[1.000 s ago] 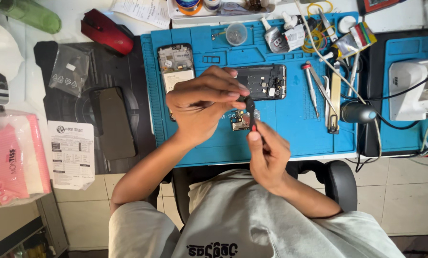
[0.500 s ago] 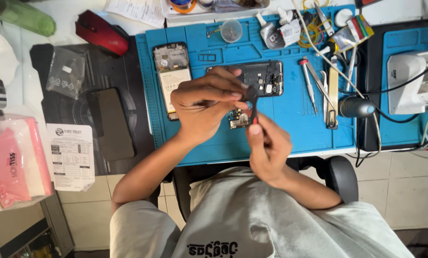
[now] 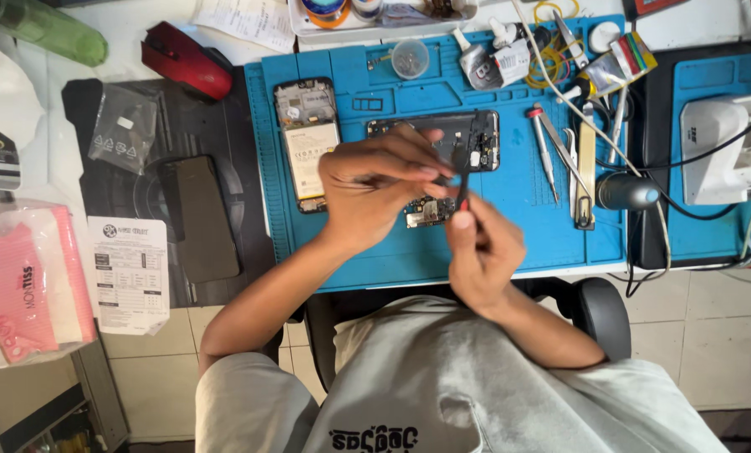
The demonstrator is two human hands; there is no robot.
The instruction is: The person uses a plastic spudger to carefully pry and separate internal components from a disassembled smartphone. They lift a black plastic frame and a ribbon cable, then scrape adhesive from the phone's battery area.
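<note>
Left hand (image 3: 375, 189) pinches a small part; right hand (image 3: 480, 243) grips tweezers (image 3: 462, 178) above the circuit board (image 3: 430, 211). Steady both wrists.

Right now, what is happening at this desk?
A person sits at a desk and repairs a phone over a blue mat. The right hand holds a thin dark tool upright, and the left hand pinches something small at its tip; what it is I cannot tell. A small circuit board lies on the mat just under the hands. An opened phone and a dark phone frame lie further back, with screwdrivers to the right.
</note>
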